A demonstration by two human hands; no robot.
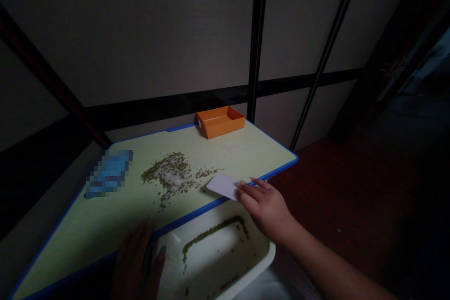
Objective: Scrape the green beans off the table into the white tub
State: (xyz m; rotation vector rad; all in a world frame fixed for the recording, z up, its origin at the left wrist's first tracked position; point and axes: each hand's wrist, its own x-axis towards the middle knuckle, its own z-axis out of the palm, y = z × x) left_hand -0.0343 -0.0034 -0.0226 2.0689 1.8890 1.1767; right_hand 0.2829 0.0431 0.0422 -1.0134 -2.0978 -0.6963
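**White card (222, 186) in my right hand (264, 202) at the table's near edge**

My camera looks down on a pale green table (116, 218) with a blue border. At its near edge my right hand has its fingers closed on one end of the card; the other end points toward a loose spread of green and whitish grains (170, 173). A thin trail of grains reaches from the spread toward the card.

My left hand (135, 255) is low in the view, in deep shadow, beside the left side of a white bin (269, 255). I see its thumb apart from its fingers, but I can't tell whether it grips the bin.

The bin sits below the near edge, with green grains lined along its inside and a few scattered on its floor. An open orange tray (225, 127) stands at the table's far edge. A blue item (110, 173), pixelated on my feed, lies at the left side.
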